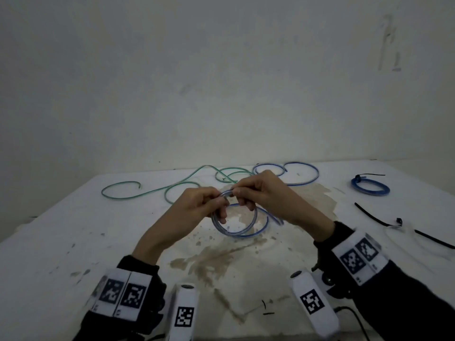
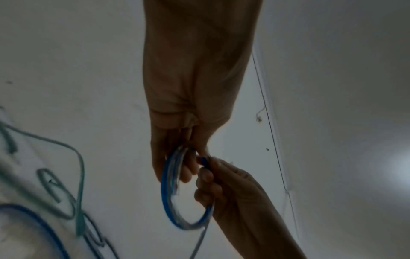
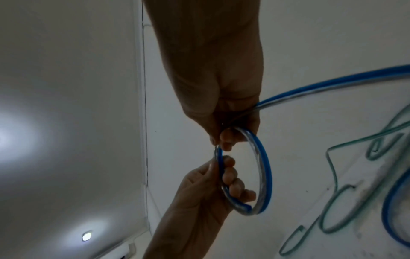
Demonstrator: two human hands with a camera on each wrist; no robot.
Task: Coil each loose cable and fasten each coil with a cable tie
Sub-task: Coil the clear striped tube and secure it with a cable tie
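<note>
I am holding the half-wound blue-and-clear plastic cable coil (image 1: 236, 221) up off the stained white worktop (image 1: 73, 230), between my hands, so the loops stay stacked. My left hand (image 1: 197, 205) is gripping the turns; my right hand (image 1: 261, 190) is pinching the top, feeding the loose tail round.

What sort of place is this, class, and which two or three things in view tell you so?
Probably a plain indoor work table set up for cable tidying: a stained white table against a bare wall, loose green cable and blue cable on it, a tied blue coil, and spare black cable ties.
</note>
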